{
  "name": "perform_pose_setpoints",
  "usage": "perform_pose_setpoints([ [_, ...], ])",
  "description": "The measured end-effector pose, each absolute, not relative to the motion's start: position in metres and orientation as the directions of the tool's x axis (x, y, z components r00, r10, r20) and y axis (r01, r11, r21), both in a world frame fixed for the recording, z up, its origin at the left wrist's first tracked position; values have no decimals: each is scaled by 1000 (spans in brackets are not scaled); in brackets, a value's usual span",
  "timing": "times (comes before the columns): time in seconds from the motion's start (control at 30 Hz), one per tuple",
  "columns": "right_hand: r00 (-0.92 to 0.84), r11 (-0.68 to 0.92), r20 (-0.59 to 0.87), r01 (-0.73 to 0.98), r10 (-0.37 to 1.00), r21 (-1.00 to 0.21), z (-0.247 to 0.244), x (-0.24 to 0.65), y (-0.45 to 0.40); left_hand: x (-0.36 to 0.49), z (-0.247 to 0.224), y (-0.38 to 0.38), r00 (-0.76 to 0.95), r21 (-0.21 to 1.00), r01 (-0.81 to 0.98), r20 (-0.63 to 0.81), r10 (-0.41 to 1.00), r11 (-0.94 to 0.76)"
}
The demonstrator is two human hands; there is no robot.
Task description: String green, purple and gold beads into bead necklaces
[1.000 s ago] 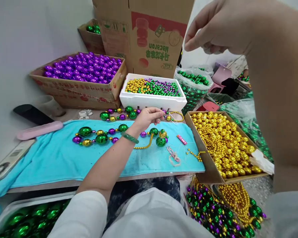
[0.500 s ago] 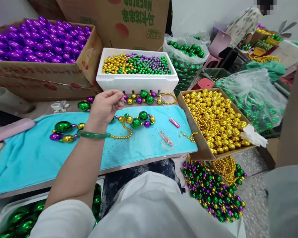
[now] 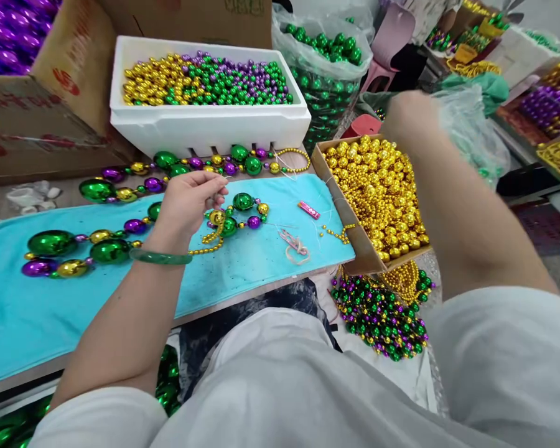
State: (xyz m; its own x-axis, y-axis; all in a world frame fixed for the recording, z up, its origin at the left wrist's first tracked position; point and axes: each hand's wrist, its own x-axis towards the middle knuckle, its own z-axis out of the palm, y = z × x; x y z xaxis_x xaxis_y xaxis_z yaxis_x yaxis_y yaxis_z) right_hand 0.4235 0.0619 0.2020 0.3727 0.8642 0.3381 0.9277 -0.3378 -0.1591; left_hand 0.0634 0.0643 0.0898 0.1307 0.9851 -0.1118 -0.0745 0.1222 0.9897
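My left hand [image 3: 191, 202], with a green bangle at the wrist, is closed in a pinch over the blue towel [image 3: 242, 274]. A thin pale thread [image 3: 228, 178] shows at its fingertips. Below and behind the hand lies a bead necklace [image 3: 111, 251] of large green, purple and gold beads, with a small gold bead strand [image 3: 208, 250] beside the wrist. My right hand [image 3: 413, 115] is raised above the far right corner of the box of gold beads [image 3: 350, 246]. Motion blurs it and its fingers cannot be made out.
A white foam box [image 3: 210, 127] of small mixed beads stands behind another strung necklace [image 3: 230, 168]. On the towel lie a small pink packet [image 3: 308, 210] and a knotted cord [image 3: 294, 246]. Finished-looking strands [image 3: 382, 317] hang at the right; a bag of green beads [image 3: 326, 93] stands behind.
My right arm has swung into clear view, its hand now raised beyond the gold bead box. The view has shifted; my left hand keeps its pinch over the towel.
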Motion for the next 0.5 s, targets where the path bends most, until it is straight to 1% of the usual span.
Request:
perform_pose_setpoints([
  [0.03, 317, -317, 92, 948, 944, -12, 182, 402, 45, 65, 89, 64, 137, 990, -71, -113, 984, 123],
  [0.07, 230, -230, -21, 973, 973, -11, 159, 378, 27, 66, 88, 63, 144, 989, -67, -119, 982, 130],
  [0.1, 166, -170, -99, 985, 981, -29, 135, 355, 8, 67, 87, 62, 153, 988, -64, -129, 980, 140],
  [0.17, 65, -82, -219, 994, 974, -69, 86, 315, -24, 69, 86, 62, 176, 983, -61, -158, 972, 171],
  [0.23, 22, -50, -277, 994, 961, -97, 44, 291, -46, 68, 87, 62, 189, 979, -57, -184, 965, 198],
  [0.3, 67, -114, -343, 986, 937, -118, 15, 282, -55, 65, 88, 62, 194, 977, -52, -192, 962, 206],
  [0.4, 146, -235, -391, 953, 909, -192, -3, 286, -55, 59, 90, 64, 186, 979, -58, -181, 966, 195],
  [0.5, 141, -274, -391, 910, 910, -310, -8, 298, -51, 53, 92, 66, 164, 981, -71, -167, 972, 180],
])
